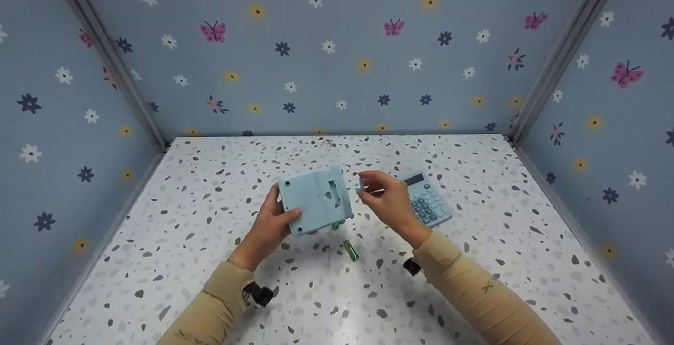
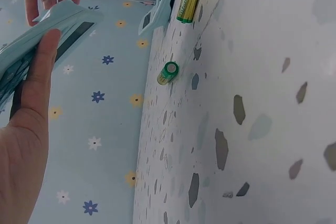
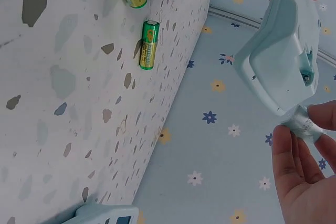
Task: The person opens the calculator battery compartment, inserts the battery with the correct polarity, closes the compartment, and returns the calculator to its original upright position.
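Observation:
My left hand (image 1: 271,224) grips a light blue calculator (image 1: 310,195) by its left side, thumb on the back, which faces up. An uncovered battery compartment (image 1: 335,193) shows near its right end. Just right of that end, my right hand (image 1: 388,197) pinches a small light blue battery cover (image 3: 302,123) between thumb and fingers. In the right wrist view, the cover is close below the calculator's edge. On the table lies a green and gold battery (image 1: 350,250). Another battery (image 2: 168,73) lies beyond it, mostly hidden under the calculator in the head view.
A second light blue calculator (image 1: 430,203) lies keys up on the speckled white table (image 1: 221,176), partly behind the right hand and wrist. Flower-patterned panels (image 1: 316,71) wall the table at the back and both sides.

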A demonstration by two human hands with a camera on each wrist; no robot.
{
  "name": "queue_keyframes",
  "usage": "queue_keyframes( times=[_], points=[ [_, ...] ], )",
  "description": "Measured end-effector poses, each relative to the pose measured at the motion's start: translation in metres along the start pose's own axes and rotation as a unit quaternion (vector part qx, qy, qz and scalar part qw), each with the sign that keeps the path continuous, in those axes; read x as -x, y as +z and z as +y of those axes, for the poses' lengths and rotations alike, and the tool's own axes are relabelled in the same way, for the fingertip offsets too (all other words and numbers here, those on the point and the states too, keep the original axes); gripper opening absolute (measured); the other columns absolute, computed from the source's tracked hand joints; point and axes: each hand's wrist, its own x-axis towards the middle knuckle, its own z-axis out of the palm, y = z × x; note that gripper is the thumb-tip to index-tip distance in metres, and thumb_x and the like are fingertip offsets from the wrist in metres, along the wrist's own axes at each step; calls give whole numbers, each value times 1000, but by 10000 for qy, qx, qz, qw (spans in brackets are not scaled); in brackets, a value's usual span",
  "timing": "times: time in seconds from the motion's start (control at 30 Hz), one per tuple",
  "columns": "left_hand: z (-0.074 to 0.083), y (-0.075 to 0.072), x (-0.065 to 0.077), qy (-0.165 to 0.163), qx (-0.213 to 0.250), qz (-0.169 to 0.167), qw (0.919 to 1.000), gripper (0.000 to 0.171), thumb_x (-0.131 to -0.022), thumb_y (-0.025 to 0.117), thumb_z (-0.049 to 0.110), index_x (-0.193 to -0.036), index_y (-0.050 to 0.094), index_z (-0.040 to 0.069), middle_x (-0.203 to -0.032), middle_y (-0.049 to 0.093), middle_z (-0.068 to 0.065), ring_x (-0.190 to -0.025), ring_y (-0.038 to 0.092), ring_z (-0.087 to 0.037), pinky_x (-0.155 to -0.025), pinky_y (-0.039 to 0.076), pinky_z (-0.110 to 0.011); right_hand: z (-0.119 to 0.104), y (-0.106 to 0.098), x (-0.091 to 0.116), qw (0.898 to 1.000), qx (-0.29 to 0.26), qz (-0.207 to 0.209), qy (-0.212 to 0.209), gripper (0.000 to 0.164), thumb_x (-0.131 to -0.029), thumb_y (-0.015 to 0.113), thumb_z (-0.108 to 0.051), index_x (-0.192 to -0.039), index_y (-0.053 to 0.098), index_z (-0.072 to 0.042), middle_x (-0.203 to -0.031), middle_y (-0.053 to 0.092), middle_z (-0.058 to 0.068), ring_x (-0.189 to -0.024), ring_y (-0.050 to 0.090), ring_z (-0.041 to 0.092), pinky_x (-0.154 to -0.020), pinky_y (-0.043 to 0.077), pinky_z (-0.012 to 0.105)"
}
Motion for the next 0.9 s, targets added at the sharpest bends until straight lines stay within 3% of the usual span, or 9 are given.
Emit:
queue_keyframes(
  times=[0.27,0.6,0.9],
  points=[
    [2,-4,3,-18,-11,189,9998,82,-107,59,-1,-171,13,25,-170,37,-19,-150,49,-40,-109,57,-57,9,-9,1,9995,151,29,271,32,-92,78,5,-123,78,-1,-105,80,17,-92,78,31,-84,67,38],
    [4,-7,4,-50,-110,292,9995,83,-107,59,1,-171,14,26,-170,38,-19,-147,52,-40,-102,61,-58,21,-17,6,9981,394,12,465,32,-92,78,4,-124,78,-1,-105,79,19,-91,77,30,-87,66,46],
    [3,-14,5,-48,-41,234,9997,82,-108,57,0,-172,12,23,-171,35,-18,-148,51,-42,-101,61,-60,31,-20,10,9925,696,-123,995,37,-89,78,6,-125,77,1,-101,78,15,-90,76,27,-83,65,40]
  ],
)
